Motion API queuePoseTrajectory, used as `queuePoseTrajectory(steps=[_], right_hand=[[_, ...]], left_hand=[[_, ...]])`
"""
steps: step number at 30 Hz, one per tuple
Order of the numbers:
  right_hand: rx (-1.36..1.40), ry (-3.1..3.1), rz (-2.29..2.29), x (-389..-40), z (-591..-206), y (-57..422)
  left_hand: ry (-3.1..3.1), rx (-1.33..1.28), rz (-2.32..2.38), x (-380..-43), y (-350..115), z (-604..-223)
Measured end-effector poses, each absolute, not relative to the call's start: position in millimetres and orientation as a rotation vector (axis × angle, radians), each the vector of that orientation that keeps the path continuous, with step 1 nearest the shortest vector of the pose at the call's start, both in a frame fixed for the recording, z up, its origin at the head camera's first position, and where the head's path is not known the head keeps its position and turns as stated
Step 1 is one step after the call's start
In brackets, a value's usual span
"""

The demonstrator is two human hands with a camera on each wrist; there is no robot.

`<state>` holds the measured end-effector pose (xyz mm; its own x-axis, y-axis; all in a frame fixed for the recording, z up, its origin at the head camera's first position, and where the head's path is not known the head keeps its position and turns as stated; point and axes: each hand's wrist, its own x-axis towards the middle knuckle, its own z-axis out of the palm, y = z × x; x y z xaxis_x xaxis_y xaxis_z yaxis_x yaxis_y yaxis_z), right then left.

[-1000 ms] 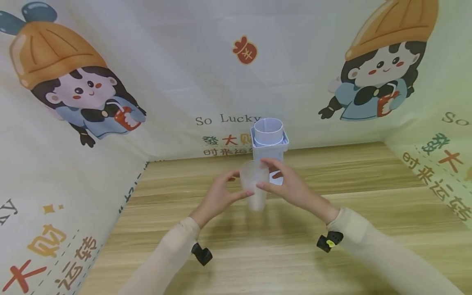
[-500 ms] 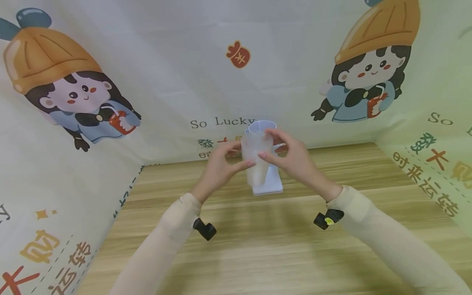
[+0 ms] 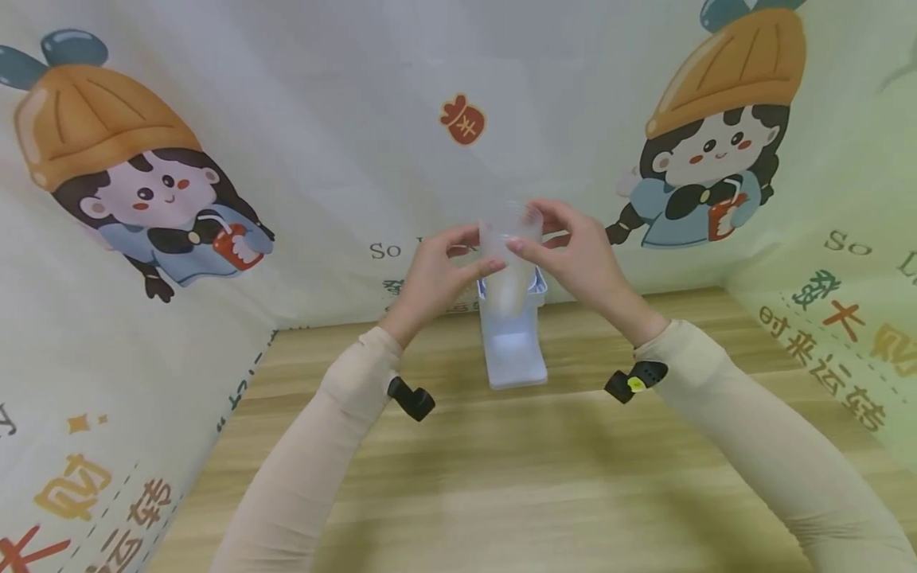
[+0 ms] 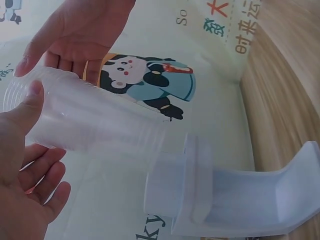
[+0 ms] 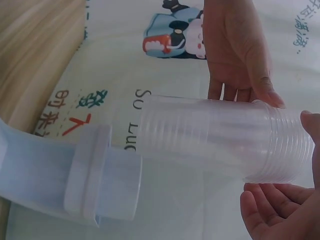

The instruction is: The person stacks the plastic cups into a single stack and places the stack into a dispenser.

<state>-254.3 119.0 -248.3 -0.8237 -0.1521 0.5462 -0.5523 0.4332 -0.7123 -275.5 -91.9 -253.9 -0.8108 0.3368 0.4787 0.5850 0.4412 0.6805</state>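
Observation:
Both hands grip a stack of clear plastic cups [image 3: 505, 290] near its rims, the left hand [image 3: 438, 270] on one side and the right hand [image 3: 583, 259] on the other. Thumbs press the near side while the fingers curl behind. Below the stack stands a pale blue-white cup dispenser [image 3: 514, 342] with a flat foot. In the left wrist view, the narrow lower end of the cups [image 4: 115, 122] hangs over the round tube [image 4: 164, 185] of the dispenser. The right wrist view shows the cups [image 5: 235, 135] apart from the tube [image 5: 122, 182] and offset to one side.
The dispenser rests on a wood-grain tabletop [image 3: 458, 469], close to the back wall. Printed cloth [image 3: 358, 119] with cartoon figures covers the back and both sides. Each wrist carries a small black camera [image 3: 411, 398].
Both hands have raised the cup stack and moved it forward, from in front of the dispenser to above its tube. The grip stays the same. The head view has shifted slightly.

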Motion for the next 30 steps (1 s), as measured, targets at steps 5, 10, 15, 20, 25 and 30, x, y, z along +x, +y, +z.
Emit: queuePoseTrajectory(steps=[5,10,15,20,25,30], right_hand=[[0.585,-2.299,1.346,-265.1,-242.4,118.2],[0.599,-2.274,1.336,-274.2,-231.2,113.4],[0.62,-2.265,1.323,-282.3,-222.7,110.1],[0.605,-2.276,1.3,-292.4,-215.9,110.3],[0.55,-2.284,1.285,-302.1,-207.1,113.9],[0.518,-2.3,1.279,-314.3,-207.7,118.5]], left_hand=[[-2.448,-0.785,-1.312,-285.3,-91.9,-247.5],[-2.454,-0.759,-1.331,-294.2,-94.8,-236.8],[-2.434,-0.751,-1.356,-303.7,-96.3,-231.4],[-2.452,-0.76,-1.319,-318.2,-96.3,-222.5],[-2.469,-0.815,-1.228,-334.2,-91.2,-206.0],[-2.499,-0.822,-1.209,-345.3,-84.6,-204.6]])
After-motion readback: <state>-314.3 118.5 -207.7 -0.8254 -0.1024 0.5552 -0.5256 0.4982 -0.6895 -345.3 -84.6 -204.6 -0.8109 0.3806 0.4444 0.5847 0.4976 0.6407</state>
